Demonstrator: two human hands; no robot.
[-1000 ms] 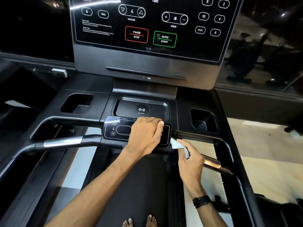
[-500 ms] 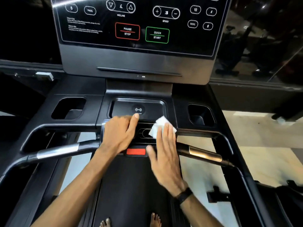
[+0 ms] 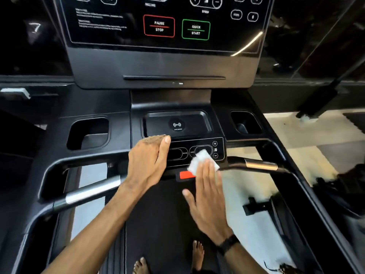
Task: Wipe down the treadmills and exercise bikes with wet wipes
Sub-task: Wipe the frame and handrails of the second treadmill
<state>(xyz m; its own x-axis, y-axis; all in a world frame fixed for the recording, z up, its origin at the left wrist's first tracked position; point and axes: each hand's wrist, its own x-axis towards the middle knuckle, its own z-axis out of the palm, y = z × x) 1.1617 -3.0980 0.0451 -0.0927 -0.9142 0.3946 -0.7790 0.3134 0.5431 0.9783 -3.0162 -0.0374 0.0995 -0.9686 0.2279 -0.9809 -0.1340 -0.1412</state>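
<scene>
Left hand (image 3: 147, 161) lies flat, gripping nothing, on control strip (image 3: 217, 149) left end | white crumpled wet wipe (image 3: 201, 162) pressed onto strip under straight fingers of right hand (image 3: 207, 194) | open cup well (image 3: 245, 123) beyond, silver-banded handlebar (image 3: 258, 165) just right of wipe.

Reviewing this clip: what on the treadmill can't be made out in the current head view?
- Lower control panel: its left part hidden under the left hand; the near right part under the wet wipe and right hand.
- Red stop tab: partly covered by the wipe.
- Console screen: top cut off by the frame edge; small text blurred.
</scene>
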